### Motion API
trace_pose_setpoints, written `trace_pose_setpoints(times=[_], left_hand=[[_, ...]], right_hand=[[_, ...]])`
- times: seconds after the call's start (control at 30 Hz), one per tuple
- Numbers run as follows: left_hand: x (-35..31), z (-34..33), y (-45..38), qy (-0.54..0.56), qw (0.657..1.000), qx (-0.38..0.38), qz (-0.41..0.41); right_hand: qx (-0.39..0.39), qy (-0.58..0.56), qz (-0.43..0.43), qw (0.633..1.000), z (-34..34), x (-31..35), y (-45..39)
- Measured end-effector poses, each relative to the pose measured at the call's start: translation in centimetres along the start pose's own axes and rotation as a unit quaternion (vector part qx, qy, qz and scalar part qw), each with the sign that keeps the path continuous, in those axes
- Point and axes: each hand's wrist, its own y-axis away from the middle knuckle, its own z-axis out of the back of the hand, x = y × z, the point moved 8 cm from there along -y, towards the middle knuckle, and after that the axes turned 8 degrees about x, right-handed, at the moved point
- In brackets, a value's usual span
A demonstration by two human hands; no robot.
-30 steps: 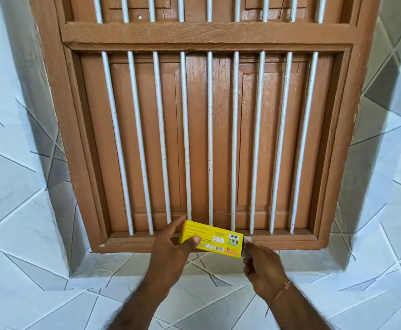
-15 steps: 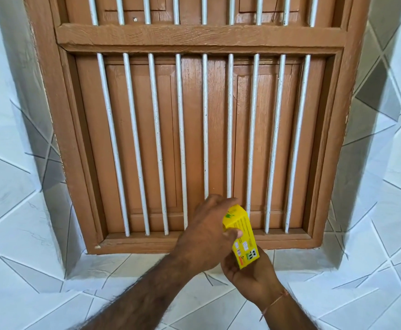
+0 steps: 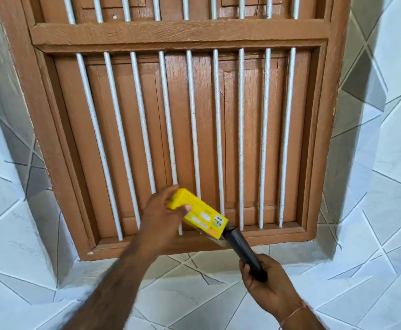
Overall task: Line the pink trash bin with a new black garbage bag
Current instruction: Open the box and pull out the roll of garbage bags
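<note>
Barred wood window (image 3: 178, 129), tiled walls (image 3: 385, 186)

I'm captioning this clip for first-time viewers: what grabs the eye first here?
The bright yellow box, low in the middle, gripped by the left hand. A black roll of garbage bags sticks out of its lower end, held by the right hand. Behind both stands a brown wooden window with white bars, set in pale tiled walls.

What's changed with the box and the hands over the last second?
The left hand turned the yellow box from level to slanting, open end down-right. The right hand, earlier at the box's end, now grips a black bag roll drawn partly out of it. The left hand keeps its hold; the barred wooden window is unchanged.
</note>
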Motion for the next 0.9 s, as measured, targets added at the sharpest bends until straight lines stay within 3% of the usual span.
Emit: trace_pose_setpoints(times=[0.13, 0.23, 0.33, 0.67, 0.8, 0.83, 0.9], left_hand=[[10.4, 0.8, 0.6, 0.213, 0.957, -0.034, 0.193], [15.6, -0.4, 2.5, 0.238, 0.925, -0.050, 0.293], [17.6, -2.4, 3.8, 0.270, 0.899, -0.046, 0.341], [20.1, -2.9, 2.5, 0.104, 0.945, -0.076, 0.301], [18.2, -1.3, 2.4, -0.141, 0.951, -0.086, 0.263], [16.3, -1.0, 2.9, -0.150, 0.956, -0.111, 0.226], [12.6, -2.4, 3.7, -0.018, 0.986, -0.072, 0.152]], right_hand=[[-0.034, 0.016, 0.048, 0.998, 2.5, 2.9, 0.5], [-0.042, 0.020, 0.070, 0.996, 3.2, 4.4, 0.8], [-0.035, 0.038, 0.071, 0.996, 3.0, 4.8, 1.1], [-0.009, 0.116, 0.069, 0.991, 2.2, 3.7, 1.8], [0.013, 0.163, 0.082, 0.983, 1.3, 3.6, 1.8], [0.022, 0.192, 0.088, 0.977, 1.0, 3.6, 1.9], [0.034, 0.295, 0.102, 0.949, -0.1, 3.6, 2.3]])
